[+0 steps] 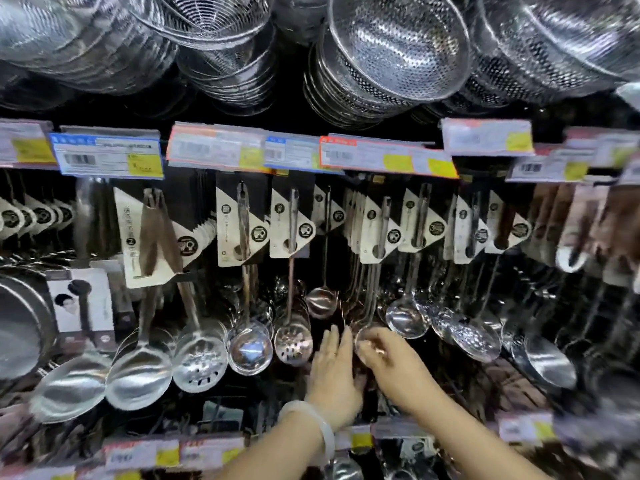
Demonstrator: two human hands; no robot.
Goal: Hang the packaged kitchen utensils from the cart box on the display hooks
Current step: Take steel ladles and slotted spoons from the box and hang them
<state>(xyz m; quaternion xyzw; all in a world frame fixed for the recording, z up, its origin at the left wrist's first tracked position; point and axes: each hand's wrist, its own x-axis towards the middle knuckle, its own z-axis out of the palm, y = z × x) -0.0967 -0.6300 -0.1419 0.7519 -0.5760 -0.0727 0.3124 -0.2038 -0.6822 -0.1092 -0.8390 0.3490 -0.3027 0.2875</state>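
The right hand (388,362) reaches into the hanging display with its fingers curled over the bowl of a packaged ladle (367,336), which hangs from a hook just above it; how firmly it grips is blurred. Touching it on its left, the left hand (334,372) is held flat and upright, fingers straight, pressing against the dark gap between the hanging rows. A pale bangle (320,426) circles the left wrist.

Just left of the left hand hang a slotted skimmer (293,342) and a plain ladle (250,348), each on a white and black card. Above both hands a small ladle (321,301) dangles on a thin handle. To the right of the right hand, another ladle (408,317) and a perforated spoon (476,337) hang close by.

Well above the hands runs a row of price tags (384,157), and over that, stacks of steel colander baskets (394,53). Below the wrists sits a second strip of lower price tags (166,453).
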